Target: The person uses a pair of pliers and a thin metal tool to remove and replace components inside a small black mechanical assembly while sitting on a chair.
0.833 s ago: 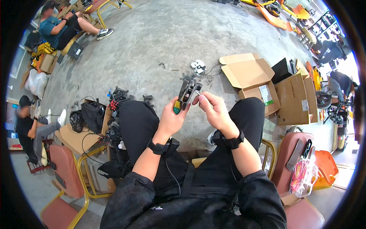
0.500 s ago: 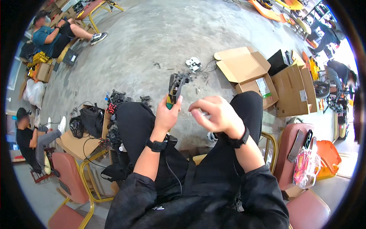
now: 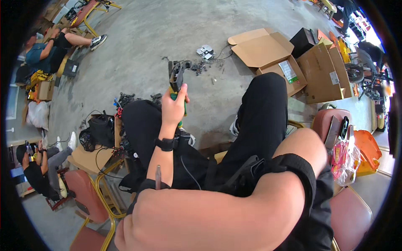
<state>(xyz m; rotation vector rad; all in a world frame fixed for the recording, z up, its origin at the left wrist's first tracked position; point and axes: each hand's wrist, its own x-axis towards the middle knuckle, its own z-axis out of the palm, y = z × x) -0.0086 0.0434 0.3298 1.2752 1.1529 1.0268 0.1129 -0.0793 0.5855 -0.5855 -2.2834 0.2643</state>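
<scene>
My left hand [image 3: 171, 112] is held out in front of my knees, closed round a black hook-ended part [image 3: 177, 76] and a green-and-yellow handle [image 3: 184, 109]. How the handle and the black part are joined is hidden by the fingers. My right arm is bent across my body, with my right hand [image 3: 136, 219] large and close at the lower left, its fingers curled. A short brownish rod with a pointed tip [image 3: 158, 177] stands up beside this hand. Its lower end is hidden behind the hand.
On the floor ahead lie a silver metal part [image 3: 205, 52] and small black pieces [image 3: 200, 67]. An open cardboard box [image 3: 261, 52] stands to the right. Chairs [image 3: 86, 194] flank me, and a carton with black bags [image 3: 100, 131] is at left. Two seated people are further left.
My right hand has left the space beside the black part and swung across my body to the lower left. My left hand has moved slightly left and still holds the black part.
</scene>
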